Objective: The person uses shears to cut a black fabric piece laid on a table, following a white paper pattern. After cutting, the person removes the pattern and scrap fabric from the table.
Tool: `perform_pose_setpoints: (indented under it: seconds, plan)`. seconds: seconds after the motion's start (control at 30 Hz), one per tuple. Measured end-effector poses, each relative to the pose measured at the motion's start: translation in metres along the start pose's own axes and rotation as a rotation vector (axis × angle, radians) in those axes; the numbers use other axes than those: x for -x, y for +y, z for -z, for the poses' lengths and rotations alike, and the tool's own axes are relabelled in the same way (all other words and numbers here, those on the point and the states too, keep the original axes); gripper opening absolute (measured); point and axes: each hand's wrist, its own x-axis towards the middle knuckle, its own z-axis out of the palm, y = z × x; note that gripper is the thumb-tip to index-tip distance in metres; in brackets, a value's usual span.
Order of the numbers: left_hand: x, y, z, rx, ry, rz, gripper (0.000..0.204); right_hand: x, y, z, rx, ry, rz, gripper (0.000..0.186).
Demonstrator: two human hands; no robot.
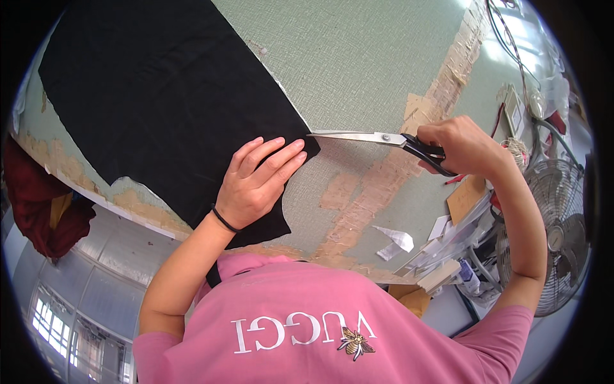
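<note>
Black fabric [160, 96] lies under the flattened left hand [256, 182]; the right hand [464, 148] grips scissors [364, 137], tips at the fabric's edge

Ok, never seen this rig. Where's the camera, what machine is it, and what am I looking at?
There's no machine: these are a person's two bare hands. The single picture comes from the left of two fisheye cameras worn on the head, looking down, so straight edges bend near the rim.

The left hand, a black band on its wrist, lies flat on black fabric spread over a pale green worktable. The right hand holds black-handled scissors, blade tips at the fabric's edge. Paper scraps lie nearer the person; a round metal fan stands at the right.
</note>
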Motion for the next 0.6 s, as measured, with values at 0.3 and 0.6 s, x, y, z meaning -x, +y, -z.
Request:
perform_pose_setpoints:
  seconds: [0.3,0.6]
  plan:
    - [-0.0001,-0.0002,-0.0005,-0.002,0.005,-0.001,0.040,-0.0006,-0.0004,0.0042,0.048,-0.034,-0.002,0.017]
    - [0.0001,0.0000,-0.0007,0.002,0.006,-0.003,0.041,-0.0010,-0.0027,0.0066,0.041,-0.034,-0.007,0.016]
